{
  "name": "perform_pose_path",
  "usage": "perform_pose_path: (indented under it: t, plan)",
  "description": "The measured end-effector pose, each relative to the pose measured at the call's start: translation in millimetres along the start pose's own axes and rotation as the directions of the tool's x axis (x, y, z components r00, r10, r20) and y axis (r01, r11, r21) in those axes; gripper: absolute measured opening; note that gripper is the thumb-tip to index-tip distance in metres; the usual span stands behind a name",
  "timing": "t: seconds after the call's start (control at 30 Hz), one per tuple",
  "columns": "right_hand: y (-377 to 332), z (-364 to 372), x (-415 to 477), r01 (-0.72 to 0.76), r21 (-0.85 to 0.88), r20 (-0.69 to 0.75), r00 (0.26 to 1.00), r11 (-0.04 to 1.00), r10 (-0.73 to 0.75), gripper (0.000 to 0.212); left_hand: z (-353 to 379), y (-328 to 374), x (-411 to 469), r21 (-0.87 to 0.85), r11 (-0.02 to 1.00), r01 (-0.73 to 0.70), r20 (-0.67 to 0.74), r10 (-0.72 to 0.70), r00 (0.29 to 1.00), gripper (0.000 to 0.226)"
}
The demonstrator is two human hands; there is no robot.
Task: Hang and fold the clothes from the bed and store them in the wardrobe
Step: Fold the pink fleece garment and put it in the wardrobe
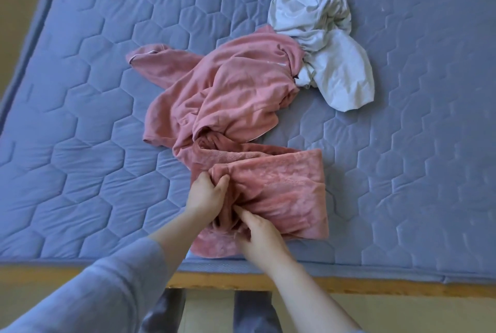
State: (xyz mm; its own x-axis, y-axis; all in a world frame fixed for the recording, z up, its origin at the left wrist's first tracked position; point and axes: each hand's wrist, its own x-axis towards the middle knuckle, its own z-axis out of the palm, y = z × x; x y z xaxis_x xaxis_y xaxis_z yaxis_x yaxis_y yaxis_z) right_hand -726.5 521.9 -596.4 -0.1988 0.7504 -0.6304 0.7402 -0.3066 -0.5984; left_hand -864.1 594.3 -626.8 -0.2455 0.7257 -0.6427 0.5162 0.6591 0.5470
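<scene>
A pink fleecy garment (284, 193) lies partly folded near the bed's front edge. My left hand (206, 193) grips a bunch of its fabric at the left side, thumb and fingers curled into the cloth. My right hand (257, 236) pinches a fold of the same garment just below. Behind it a crumpled pink top (225, 91) is spread in the middle of the mattress. A crumpled white garment (319, 29) lies beyond that, touching the pink top's far right corner.
The blue quilted mattress (94, 145) fills the view, with bare surface left and right of the clothes. Its wooden frame edge (349, 285) runs along the front. My legs show below on a pale floor.
</scene>
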Motion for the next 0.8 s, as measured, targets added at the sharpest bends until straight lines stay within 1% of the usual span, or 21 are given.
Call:
perform_pose_path:
  t: [0.03, 0.07, 0.1, 0.13, 0.17, 0.2, 0.23, 0.27, 0.3, 0.33, 0.37, 0.4, 0.43, 0.47, 0.5, 0.6, 0.67, 0.73, 0.8]
  plan:
    - [0.7, -2.1, -0.8, 0.012, 0.012, -0.039, 0.999, 1.0, -0.011, 0.053, -0.5, -1.9, -0.6, 0.009, 1.0, -0.001, -0.024, 0.002, 1.0, 0.029]
    - [2.4, -5.3, -1.8, 0.026, 0.009, -0.119, 0.993, 1.0, -0.025, 0.046, -1.9, -4.6, -2.0, 0.02, 1.0, 0.002, -0.045, -0.001, 0.999, 0.028]
    - [4.7, -9.7, -3.1, 0.034, -0.002, -0.23, 0.973, 0.999, -0.033, 0.037, -2.7, -7.2, -3.9, 0.03, 1.0, 0.007, -0.064, -0.005, 0.998, 0.029]
    - [8.0, -15.2, -4.3, 0.026, -0.014, -0.352, 0.936, 1.0, -0.029, 0.03, -3.0, -10.2, -5.4, 0.037, 0.999, 0.01, -0.079, -0.007, 0.997, 0.031]
    - [12.0, -22.0, -4.8, 0.001, -0.027, -0.474, 0.881, 1.0, -0.014, 0.024, -1.7, -11.9, -6.6, 0.041, 0.999, 0.017, -0.092, -0.013, 0.996, 0.033]
    - [17.2, -29.5, -4.3, -0.039, -0.037, -0.587, 0.81, 0.999, 0.01, 0.021, 0.2, -13.6, -6.6, 0.048, 0.998, 0.036, -0.107, -0.031, 0.994, 0.035]
    - [23.7, -37.4, -3.1, -0.089, -0.033, -0.676, 0.735, 0.996, 0.043, 0.021, 2.0, -14.2, -6.1, 0.064, 0.996, 0.068, -0.136, -0.059, 0.989, 0.039]
    - [30.5, -45.8, -1.6, -0.14, -0.011, -0.735, 0.672, 0.99, 0.087, 0.028, 3.2, -14.2, -4.7, 0.073, 0.99, 0.117, -0.182, -0.102, 0.978, 0.044]
    - [37.6, -53.6, 0.2, -0.191, 0.045, -0.754, 0.637, 0.981, 0.159, 0.04, 3.6, -13.8, -3.4, 0.06, 0.983, 0.171, -0.232, -0.153, 0.96, 0.052]
    - [44.7, -61.0, 2.6, -0.243, 0.144, -0.726, 0.632, 0.959, 0.269, 0.056, 3.7, -13.5, -2.2, 0.022, 0.977, 0.211, -0.265, -0.198, 0.944, 0.059]
    - [51.5, -68.0, 5.4, -0.294, 0.271, -0.643, 0.653, 0.917, 0.4, 0.073, 4.0, -14.2, -0.6, -0.026, 0.973, 0.231, -0.257, -0.23, 0.939, 0.064]
    - [58.3, -74.4, 8.9, -0.342, 0.387, -0.525, 0.681, 0.856, 0.51, 0.089, 4.2, -15.4, 1.0, -0.082, 0.967, 0.242, -0.213, -0.254, 0.943, 0.065]
    - [64.4, -79.4, 12.2, -0.388, 0.466, -0.404, 0.707, 0.796, 0.581, 0.1, 5.2, -16.9, 2.4, -0.133, 0.957, 0.257, -0.152, -0.276, 0.949, 0.064]
    - [70.1, -83.4, 15.1, -0.429, 0.504, -0.302, 0.726, 0.749, 0.618, 0.105, 5.8, -19.6, 3.9, -0.164, 0.948, 0.274, -0.092, -0.291, 0.952, 0.062]
    - [75.4, -86.1, 17.4, -0.46, 0.514, -0.231, 0.739, 0.724, 0.633, 0.106, 6.0, -21.6, 5.2, -0.174, 0.943, 0.284, -0.053, -0.297, 0.954, 0.06]
    - [88.0, -89.2, 24.8, -0.518, 0.494, -0.104, 0.762, 0.698, 0.639, 0.099, 3.0, -26.8, 9.9, -0.155, 0.942, 0.299, 0.008, -0.302, 0.953, 0.062]
    - [93.2, -84.7, 30.3, -0.544, 0.48, -0.037, 0.771, 0.688, 0.636, 0.107, -0.4, -29.0, 12.2, -0.102, 0.943, 0.317, 0.056, -0.313, 0.948, 0.068]
    - [95.9, -77.3, 34.2, -0.552, 0.453, -0.061, 0.764, 0.7, 0.642, 0.109, -4.8, -30.3, 14.1, -0.069, 0.947, 0.312, 0.092, -0.306, 0.948, 0.066]
    - [96.3, -73.3, 34.8, -0.533, 0.445, -0.143, 0.751, 0.72, 0.644, 0.096, -9.4, -26.5, 10.8, -0.067, 0.956, 0.285, 0.098, -0.278, 0.956, 0.063]
